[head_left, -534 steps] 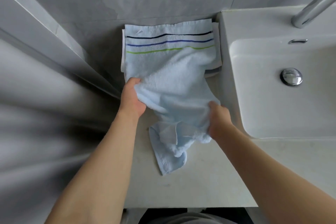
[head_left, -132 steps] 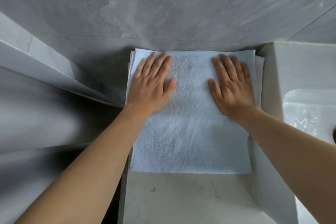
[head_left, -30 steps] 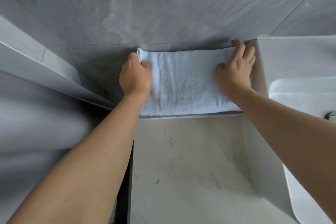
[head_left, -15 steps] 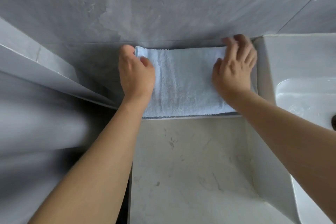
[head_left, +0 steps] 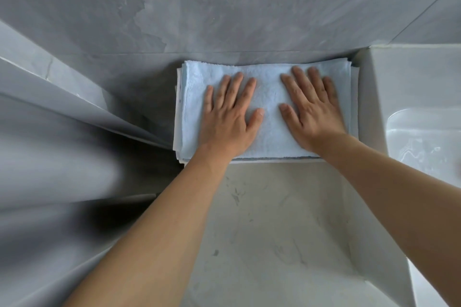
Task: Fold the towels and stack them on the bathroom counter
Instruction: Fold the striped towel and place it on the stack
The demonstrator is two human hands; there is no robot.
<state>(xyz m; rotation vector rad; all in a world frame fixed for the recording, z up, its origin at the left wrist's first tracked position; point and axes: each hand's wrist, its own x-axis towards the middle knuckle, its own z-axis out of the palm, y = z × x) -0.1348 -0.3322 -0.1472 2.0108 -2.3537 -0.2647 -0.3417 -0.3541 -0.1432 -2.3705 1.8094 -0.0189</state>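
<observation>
Against the back wall I've got left hand (head_left: pixel 228 117) and right hand (head_left: pixel 311 112) flat, fingers straight, pressing the folded blue towel (head_left: pixel 269 129) onto the stack; next I'd lift off cleanly.

No readable text (none anywhere)

Folded towel (head_left: pixel 270 97) sits on the stack at the counter's (head_left: pixel 269 232) back edge, against the wall (head_left: pixel 224 7). My left hand (head_left: pixel 228 117) and right hand (head_left: pixel 311 112) lie flat on it, side by side. Sink (head_left: pixel 411 112) is just to the right.
</observation>
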